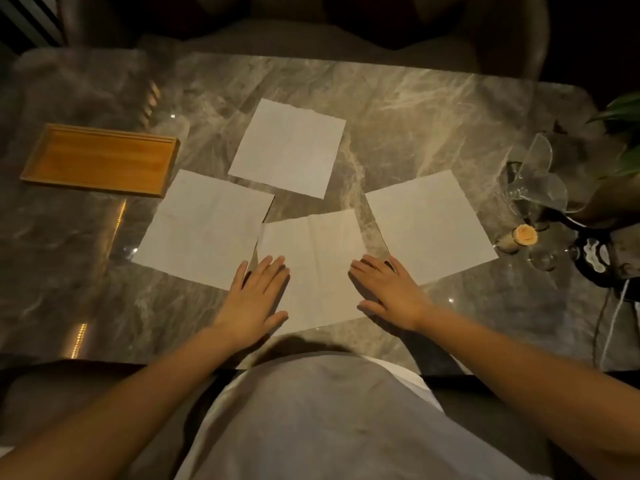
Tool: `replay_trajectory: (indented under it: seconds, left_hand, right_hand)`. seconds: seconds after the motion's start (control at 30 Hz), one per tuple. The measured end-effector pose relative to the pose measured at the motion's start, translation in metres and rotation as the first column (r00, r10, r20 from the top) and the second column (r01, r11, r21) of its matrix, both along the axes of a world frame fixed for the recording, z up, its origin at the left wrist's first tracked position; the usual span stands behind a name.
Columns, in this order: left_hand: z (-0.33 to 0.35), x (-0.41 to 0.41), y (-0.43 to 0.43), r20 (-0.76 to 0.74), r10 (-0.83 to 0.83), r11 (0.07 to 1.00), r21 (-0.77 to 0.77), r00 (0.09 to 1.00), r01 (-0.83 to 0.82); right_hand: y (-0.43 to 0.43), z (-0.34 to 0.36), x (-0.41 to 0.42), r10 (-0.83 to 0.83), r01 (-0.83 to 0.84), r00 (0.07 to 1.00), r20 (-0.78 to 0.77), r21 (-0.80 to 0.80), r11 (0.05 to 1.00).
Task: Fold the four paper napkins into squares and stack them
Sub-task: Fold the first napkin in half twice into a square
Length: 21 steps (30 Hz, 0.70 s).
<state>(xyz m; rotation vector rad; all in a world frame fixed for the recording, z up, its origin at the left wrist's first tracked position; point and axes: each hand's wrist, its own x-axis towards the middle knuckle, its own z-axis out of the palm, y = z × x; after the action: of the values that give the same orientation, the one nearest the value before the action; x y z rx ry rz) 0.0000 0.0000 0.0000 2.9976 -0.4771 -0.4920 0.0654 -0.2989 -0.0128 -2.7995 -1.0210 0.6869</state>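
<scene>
Several white paper napkins lie flat and unfolded on the marble table (pixel 433 109). The near napkin (pixel 318 258) lies right in front of me, with faint crease lines. My left hand (pixel 254 299) rests flat on its left edge, fingers spread. My right hand (pixel 389 289) rests flat on its right edge, fingers spread. A left napkin (pixel 204 226) touches the near one. A right napkin (pixel 429 223) lies beside my right hand. A far napkin (pixel 289 147) lies behind them, apart from the rest.
A shallow wooden tray (pixel 100 159) sits at the left. At the right stand a clear glass vase (pixel 535 181), a cork-topped bottle (pixel 523 235), a dark object with a cord (pixel 595 258) and plant leaves (pixel 623 133). A chair stands behind the table.
</scene>
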Motion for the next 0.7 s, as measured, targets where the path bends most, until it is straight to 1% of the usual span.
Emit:
replay_trajectory:
  seconds: [0.07,0.17,0.27,0.37,0.47,0.6,0.63,0.7]
  left_hand:
    - [-0.003,-0.006,0.005,-0.061,-0.035,0.999,0.023,0.998,0.037]
    - [-0.010,-0.020,0.014,-0.120,-0.018,0.999,-0.033,0.993,0.015]
    - [-0.013,-0.024,0.016,-0.093,-0.027,0.998,-0.062,0.995,0.021]
    - [-0.017,-0.025,0.014,-0.084,-0.012,0.998,-0.064,0.996,0.007]
    - [-0.021,-0.025,0.015,-0.056,-0.016,0.997,-0.079,0.998,0.011]
    - [-0.023,-0.025,0.019,-0.064,-0.024,0.994,-0.112,0.998,0.017]
    - [-0.023,-0.024,0.020,-0.076,-0.025,0.993,-0.119,0.997,0.015]
    - [-0.023,-0.025,0.023,-0.091,-0.043,0.989,-0.144,0.995,0.030]
  right_hand:
    - [-0.006,-0.001,-0.001,0.043,-0.043,0.999,0.014,-0.022,0.999]
    - [-0.014,-0.007,-0.007,0.048,-0.046,0.998,0.037,-0.042,0.998]
    - [-0.015,-0.012,-0.012,0.032,-0.031,0.995,0.091,-0.011,0.999]
    - [-0.011,-0.014,-0.016,-0.072,0.063,0.993,0.090,0.097,0.993]
    - [-0.002,-0.014,-0.017,-0.202,0.184,0.976,0.075,0.202,0.962]
    - [0.013,-0.013,-0.016,-0.364,0.341,0.930,0.050,0.251,0.906]
    - [0.016,-0.012,-0.015,-0.396,0.374,0.918,0.032,0.263,0.889]
    - [0.021,-0.007,-0.013,-0.472,0.463,0.880,-0.052,0.312,0.829]
